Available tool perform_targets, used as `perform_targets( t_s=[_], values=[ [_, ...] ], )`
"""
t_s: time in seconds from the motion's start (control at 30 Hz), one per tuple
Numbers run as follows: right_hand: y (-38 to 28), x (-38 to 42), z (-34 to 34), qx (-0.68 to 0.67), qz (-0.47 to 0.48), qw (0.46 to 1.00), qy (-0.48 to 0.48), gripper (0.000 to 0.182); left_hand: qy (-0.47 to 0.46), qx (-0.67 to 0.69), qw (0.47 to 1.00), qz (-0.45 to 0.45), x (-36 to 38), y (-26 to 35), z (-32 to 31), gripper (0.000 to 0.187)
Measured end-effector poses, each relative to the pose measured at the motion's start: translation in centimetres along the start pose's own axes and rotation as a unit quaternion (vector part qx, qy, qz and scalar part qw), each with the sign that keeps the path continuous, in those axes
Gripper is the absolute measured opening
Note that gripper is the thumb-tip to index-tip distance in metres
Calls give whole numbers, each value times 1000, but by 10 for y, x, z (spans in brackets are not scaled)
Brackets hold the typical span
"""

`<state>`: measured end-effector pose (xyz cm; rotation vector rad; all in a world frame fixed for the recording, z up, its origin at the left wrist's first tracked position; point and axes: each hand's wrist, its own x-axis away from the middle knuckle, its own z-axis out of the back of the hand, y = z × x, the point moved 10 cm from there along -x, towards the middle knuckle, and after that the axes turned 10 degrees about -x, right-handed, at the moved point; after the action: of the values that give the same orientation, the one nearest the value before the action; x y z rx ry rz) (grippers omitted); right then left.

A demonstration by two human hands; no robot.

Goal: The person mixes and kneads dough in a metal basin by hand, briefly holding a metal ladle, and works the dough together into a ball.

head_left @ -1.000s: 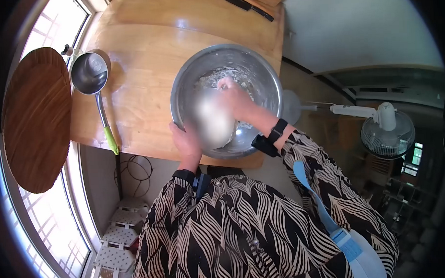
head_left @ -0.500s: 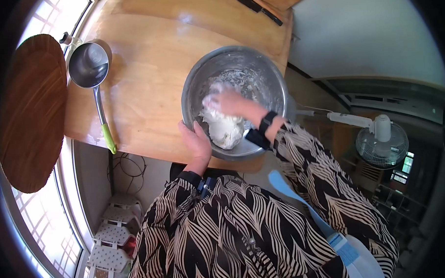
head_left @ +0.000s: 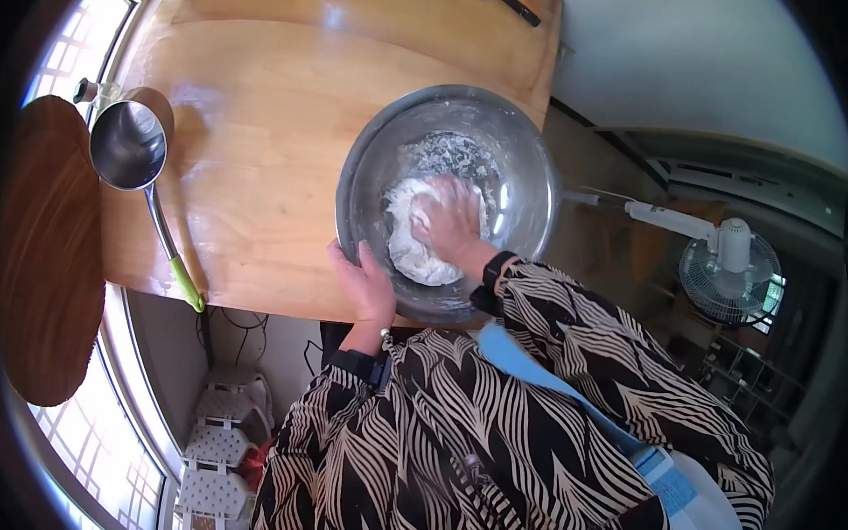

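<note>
A large metal mixing bowl (head_left: 522, 140) stands at the table's near edge. Inside it sits a soft lump of white dough (head_left: 424, 265), with dry flour and crumbs beyond it on the bowl's floor. My right hand (head_left: 452, 222) presses down on top of the dough, its fingers curved over it and slightly blurred. At the bowl's near left side, my left hand (head_left: 367, 290) grips the rim, thumb on the inner side and fingers outside. Dark bands circle both wrists.
A metal ladle (head_left: 128, 144) with a green handle end lies on the table's left side. Beside it, at the window, is a round wooden board (head_left: 55, 250). A knife (head_left: 504, 2) lies at the far edge. A white fan (head_left: 732, 259) stands to the right.
My right hand has moved from the dough's far left part to its middle and now presses into it. The dough looks flatter and rounder. My left hand stays on the rim.
</note>
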<state>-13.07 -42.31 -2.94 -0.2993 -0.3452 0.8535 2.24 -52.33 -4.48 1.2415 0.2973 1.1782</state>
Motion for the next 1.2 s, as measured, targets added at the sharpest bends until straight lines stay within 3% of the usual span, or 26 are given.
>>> perform_targets(
  t_s=[0.13, 0.23, 0.4, 0.5, 0.63, 0.73, 0.83, 0.9, 0.97, 1.03, 1.1, 1.2],
  values=[
    [13, -32, -2, 10, -3, 1000, -25, 45, 19, -50, 999, -10, 1, -1, 3, 34],
    [23, -53, 0, -16, 1, 1000, 13, 46, 42, -82, 996, -19, 3, 3, 6, 36],
    [26, -53, 8, -54, -50, 996, -51, 65, 85, -141, 986, -28, 2, 8, 12, 39],
    [28, -21, 40, -207, -33, 975, -69, 60, 93, -119, 988, -32, 3, 7, 11, 38],
    [117, 13, 6, -182, -135, 963, -147, 45, 73, -134, 987, -49, 2, 2, 12, 37],
    [150, -4, 42, -134, -250, 959, -16, 47, 44, -151, 987, -45, 4, 18, 10, 36],
    [142, -55, 14, -136, -239, 954, 123, 44, 39, -183, 981, -58, 5, 13, 6, 35],
    [42, -83, 12, -11, -54, 998, 36, 39, 52, -204, 974, -88, 4, 13, 6, 35],
    [-32, -67, -68, 146, 136, 961, -193, 30, 56, -185, 977, -90, 3, 15, 5, 35],
    [-40, -40, -67, -142, 46, 982, -114, 24, 58, -178, 978, -93, 8, 19, 4, 34],
    [-59, 1, -73, -125, 153, 925, -326, 20, 70, -188, 974, -102, 8, 22, 6, 34],
    [-60, -29, -48, -74, 233, 926, -287, 21, 39, -189, 978, -75, 5, 16, 2, 35]
  ],
)
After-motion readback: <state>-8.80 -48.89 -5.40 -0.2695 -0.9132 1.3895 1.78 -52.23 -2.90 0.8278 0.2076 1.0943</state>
